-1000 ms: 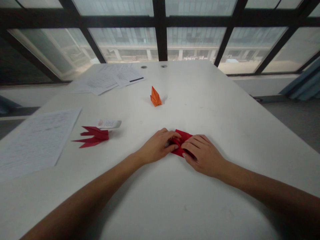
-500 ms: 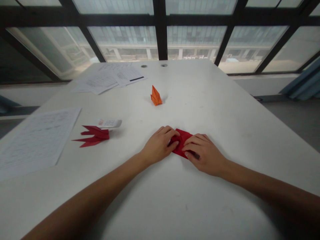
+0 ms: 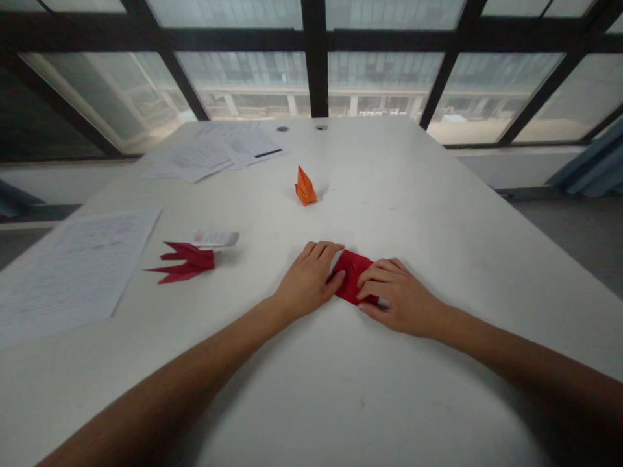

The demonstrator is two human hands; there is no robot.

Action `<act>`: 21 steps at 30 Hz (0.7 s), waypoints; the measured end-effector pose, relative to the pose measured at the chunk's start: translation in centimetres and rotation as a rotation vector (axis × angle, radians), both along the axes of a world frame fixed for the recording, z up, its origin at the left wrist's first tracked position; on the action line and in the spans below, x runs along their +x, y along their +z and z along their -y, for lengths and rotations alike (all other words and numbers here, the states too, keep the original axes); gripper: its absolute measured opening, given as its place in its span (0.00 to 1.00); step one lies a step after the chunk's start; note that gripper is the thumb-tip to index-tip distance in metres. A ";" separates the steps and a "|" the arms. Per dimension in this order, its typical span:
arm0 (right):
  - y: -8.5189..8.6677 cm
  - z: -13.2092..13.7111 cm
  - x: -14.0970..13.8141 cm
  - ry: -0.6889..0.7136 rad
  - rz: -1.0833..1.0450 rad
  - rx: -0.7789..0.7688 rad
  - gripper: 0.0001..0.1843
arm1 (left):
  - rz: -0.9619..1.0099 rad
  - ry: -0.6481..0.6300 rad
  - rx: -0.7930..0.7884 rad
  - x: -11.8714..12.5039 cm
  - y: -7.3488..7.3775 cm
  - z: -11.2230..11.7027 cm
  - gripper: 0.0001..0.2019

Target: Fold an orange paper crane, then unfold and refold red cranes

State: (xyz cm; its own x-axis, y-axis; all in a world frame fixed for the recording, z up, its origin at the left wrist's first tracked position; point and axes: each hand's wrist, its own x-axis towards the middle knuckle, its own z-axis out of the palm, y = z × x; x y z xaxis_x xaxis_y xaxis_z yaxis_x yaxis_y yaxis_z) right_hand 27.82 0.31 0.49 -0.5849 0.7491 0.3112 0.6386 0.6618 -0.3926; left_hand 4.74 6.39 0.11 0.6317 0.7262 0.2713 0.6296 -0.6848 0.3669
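Head view: the left hand and the right hand lay close together near the middle of the tabletop, with a folded strip of red paper held between them. The strip lay flat and slanted slightly, its left end under the curled fingertips of the left hand and its right end partly covered by the right hand, which reached over it from the other side. Both hands were curved and bearing down on the paper rather than spread wide, though any grip by the thumbs was hidden. Both forearms came in from the bottom corners of the view. Farther along the tabletop, straight ahead of the hands, stood a small orange origami crane. To the left lay a spiky red origami piece, its points aimed left, just beside a small white device with keys. A printed sheet lay along the left edge of the tabletop, and more papers were spread near its far left corner. Two round holes marked the far edge, beyond which stood a tall window with dark frames.
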 end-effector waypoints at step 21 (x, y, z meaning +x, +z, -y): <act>-0.7 0.8 -0.7 -0.012 -0.045 -0.004 0.10 | 0.181 -0.039 -0.259 -0.5 0.2 -0.8 0.22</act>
